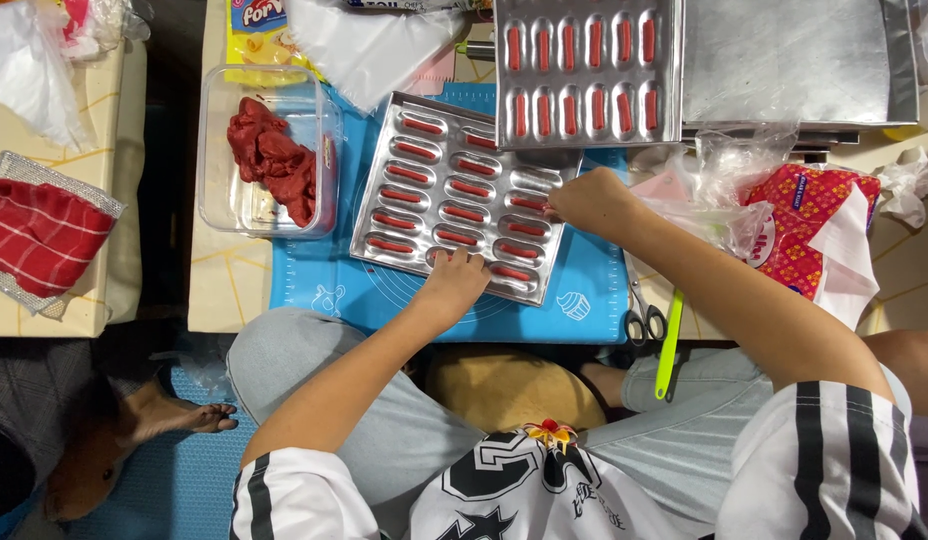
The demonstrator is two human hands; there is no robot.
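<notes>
Metal mould tray, tilted on blue mat, red paste strips in oval wells | left hand fingers flat, pressing near-edge well, grasping nothing | right hand curled at far-right well, grip unclear | advice: press evenly, steady tray | beyond: filled tray; left: clear tub holding red dough.

The scene is viewed from a single head-worn camera, aimed steeply down and set close above the low table and lap.
</notes>
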